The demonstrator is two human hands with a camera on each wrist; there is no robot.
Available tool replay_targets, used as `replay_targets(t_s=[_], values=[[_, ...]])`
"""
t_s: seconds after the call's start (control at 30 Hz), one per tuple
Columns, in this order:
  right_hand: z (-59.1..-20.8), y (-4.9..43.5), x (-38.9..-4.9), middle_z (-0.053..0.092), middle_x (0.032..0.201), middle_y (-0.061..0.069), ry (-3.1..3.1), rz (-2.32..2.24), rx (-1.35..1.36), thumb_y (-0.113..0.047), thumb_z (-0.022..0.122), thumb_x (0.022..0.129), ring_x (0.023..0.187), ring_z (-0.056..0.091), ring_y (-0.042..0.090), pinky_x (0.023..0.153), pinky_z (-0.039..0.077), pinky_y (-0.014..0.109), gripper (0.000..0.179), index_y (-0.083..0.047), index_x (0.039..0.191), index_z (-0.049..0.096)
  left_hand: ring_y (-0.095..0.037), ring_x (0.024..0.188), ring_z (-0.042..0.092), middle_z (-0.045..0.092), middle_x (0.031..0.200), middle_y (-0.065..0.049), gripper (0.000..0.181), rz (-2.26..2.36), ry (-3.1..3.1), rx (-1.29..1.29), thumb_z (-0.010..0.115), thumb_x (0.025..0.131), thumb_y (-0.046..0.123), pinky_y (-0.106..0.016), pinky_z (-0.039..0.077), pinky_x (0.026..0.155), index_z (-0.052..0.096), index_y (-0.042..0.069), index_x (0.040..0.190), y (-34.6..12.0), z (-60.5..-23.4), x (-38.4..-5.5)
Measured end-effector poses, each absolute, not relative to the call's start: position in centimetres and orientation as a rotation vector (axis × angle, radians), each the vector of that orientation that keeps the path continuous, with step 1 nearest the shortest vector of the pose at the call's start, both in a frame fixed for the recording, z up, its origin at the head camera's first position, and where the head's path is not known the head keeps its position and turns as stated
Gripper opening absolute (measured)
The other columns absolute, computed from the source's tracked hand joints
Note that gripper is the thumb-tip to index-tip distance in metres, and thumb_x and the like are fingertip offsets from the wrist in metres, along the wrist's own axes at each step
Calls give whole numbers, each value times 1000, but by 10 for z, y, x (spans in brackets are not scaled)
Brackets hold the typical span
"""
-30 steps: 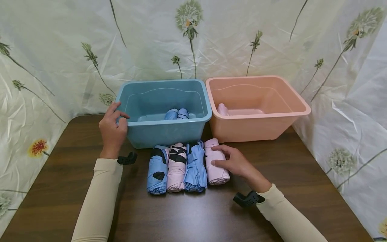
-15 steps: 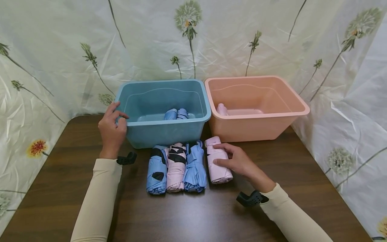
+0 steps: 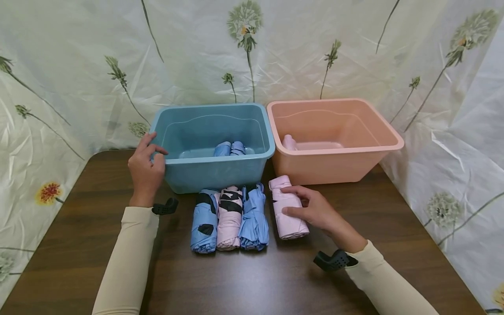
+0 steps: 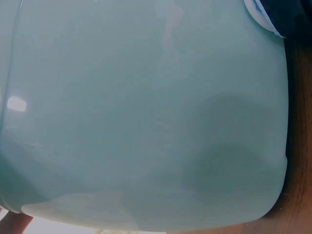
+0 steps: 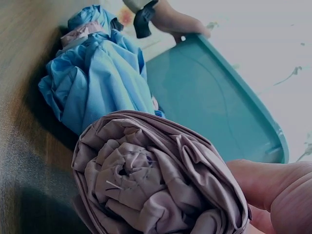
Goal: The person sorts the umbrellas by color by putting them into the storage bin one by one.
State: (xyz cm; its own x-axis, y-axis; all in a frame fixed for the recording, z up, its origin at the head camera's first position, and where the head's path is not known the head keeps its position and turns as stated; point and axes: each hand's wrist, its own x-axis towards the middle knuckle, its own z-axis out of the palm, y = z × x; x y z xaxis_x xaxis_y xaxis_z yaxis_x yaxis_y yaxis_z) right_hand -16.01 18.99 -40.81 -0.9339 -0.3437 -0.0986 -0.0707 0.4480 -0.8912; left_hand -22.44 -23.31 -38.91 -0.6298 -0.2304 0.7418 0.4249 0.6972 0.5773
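Note:
My left hand holds the left rim of the blue plastic bin, fingers bent at its edge. The bin's wall fills the left wrist view. My right hand grips a rolled pink umbrella from its right side, thumb and fingers around it. Its pleated end faces the right wrist camera. To its left, in a row, lie a blue umbrella with a tied band, a pink umbrella with black patches, and another blue umbrella. A gap separates the held one from the row.
Two blue rolls lie inside the blue bin. A peach bin stands against its right side, with a pink roll inside. Both bins are at the back of the dark wooden table, before a flower-printed curtain.
My right hand has moved slightly right with the pink umbrella, drawing it away from the blue one beside it. My left hand and both bins stay put.

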Motion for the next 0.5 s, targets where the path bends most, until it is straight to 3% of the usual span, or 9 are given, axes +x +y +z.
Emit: replay_targets(t_s=[0.5], values=[[-391,206,-147,52,126,23,2395,-1584,-334,-18,73,84,98,59,33,72,54,37,53,-10,134,56,-15,131,47,62,129,-8,33,-952,-2052,-151,38,79,6,-29,15,41,69,2,69,-233,-389,-224]])
